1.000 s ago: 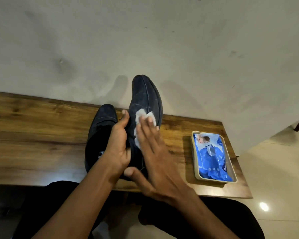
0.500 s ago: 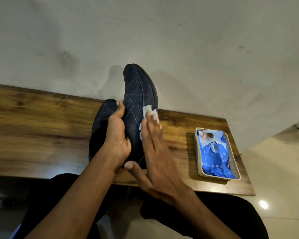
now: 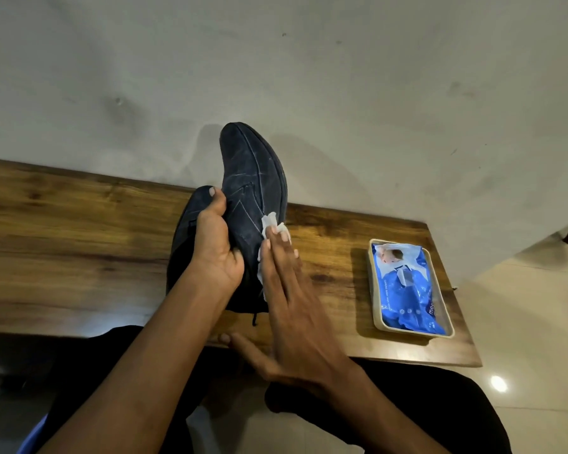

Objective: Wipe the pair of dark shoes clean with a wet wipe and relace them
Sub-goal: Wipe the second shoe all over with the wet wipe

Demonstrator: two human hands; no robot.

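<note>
Now the left hand (image 3: 215, 253) grips the raised dark shoe (image 3: 253, 178) above the wooden table (image 3: 79, 244); the right hand (image 3: 295, 309), fingers flat, has slid the wet wipe (image 3: 269, 224) down its side, probably still mid-clean.

We see a dark navy shoe (image 3: 253, 178) crossed by pale scuff lines, with a white wipe (image 3: 269, 224) showing just past the fingertips (image 3: 284, 235) of the right hand. Beyond the left thumb (image 3: 215, 199) lies a second shoe (image 3: 191, 221), equally dark. The table (image 3: 79, 224) is streaked brown wood; the pack (image 3: 407, 290) is bright blue and white in a cream tray (image 3: 379, 326).
</note>
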